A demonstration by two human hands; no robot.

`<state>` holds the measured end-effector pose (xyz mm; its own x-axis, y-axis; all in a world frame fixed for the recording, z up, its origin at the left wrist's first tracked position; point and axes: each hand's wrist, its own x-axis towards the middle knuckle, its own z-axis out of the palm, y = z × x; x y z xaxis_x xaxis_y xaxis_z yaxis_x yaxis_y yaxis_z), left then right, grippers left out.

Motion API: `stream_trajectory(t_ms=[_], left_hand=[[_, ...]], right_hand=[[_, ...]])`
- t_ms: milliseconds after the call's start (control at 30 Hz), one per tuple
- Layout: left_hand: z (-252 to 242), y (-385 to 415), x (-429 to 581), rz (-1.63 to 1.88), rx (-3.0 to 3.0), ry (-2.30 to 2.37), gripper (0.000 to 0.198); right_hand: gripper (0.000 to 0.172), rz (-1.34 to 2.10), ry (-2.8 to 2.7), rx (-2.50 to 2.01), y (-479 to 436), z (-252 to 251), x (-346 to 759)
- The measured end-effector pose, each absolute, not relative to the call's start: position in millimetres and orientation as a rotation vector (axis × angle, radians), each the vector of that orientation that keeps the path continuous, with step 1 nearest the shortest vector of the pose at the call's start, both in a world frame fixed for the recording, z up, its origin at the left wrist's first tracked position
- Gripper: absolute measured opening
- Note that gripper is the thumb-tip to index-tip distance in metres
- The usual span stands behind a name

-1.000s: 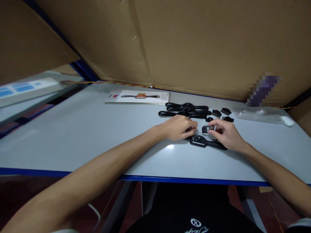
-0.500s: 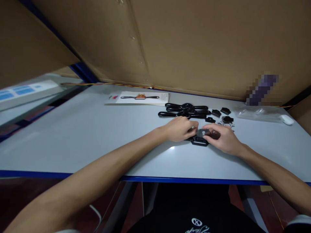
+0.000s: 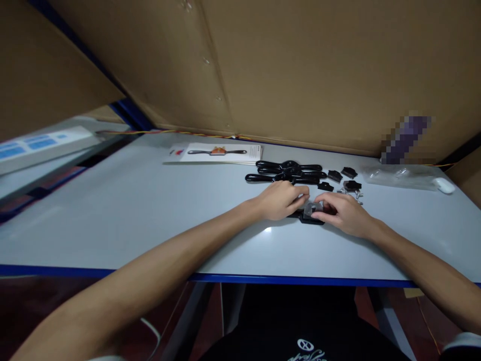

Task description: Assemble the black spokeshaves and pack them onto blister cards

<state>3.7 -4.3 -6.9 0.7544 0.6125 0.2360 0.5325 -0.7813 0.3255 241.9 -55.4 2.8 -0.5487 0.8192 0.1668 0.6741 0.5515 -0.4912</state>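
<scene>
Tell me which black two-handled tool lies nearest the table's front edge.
The black tool showing between the left hand and right hand; the other tools lie clustered farther back.

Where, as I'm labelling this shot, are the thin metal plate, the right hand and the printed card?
Thin metal plate (image 3: 307, 209): head view, on its exposed face.
Right hand (image 3: 347, 213): head view, on the back of the hand.
Printed card (image 3: 218, 151): head view, on its tool picture.

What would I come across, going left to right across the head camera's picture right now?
Long white box with blue panels → flat white printed card showing a tool → bare left hand → thin grey plate → bare right hand → clear plastic bag → small white rounded object.
</scene>
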Motion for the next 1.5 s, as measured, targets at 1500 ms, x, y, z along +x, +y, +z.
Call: stream_trajectory(t_ms=[1500], left_hand=[[2.3,-2.8,-5.0,0.362,2.663,0.649,0.045]], right_hand=[[0.025,0.268,-2.388,-1.33,-36.8,-4.2,265.1]])
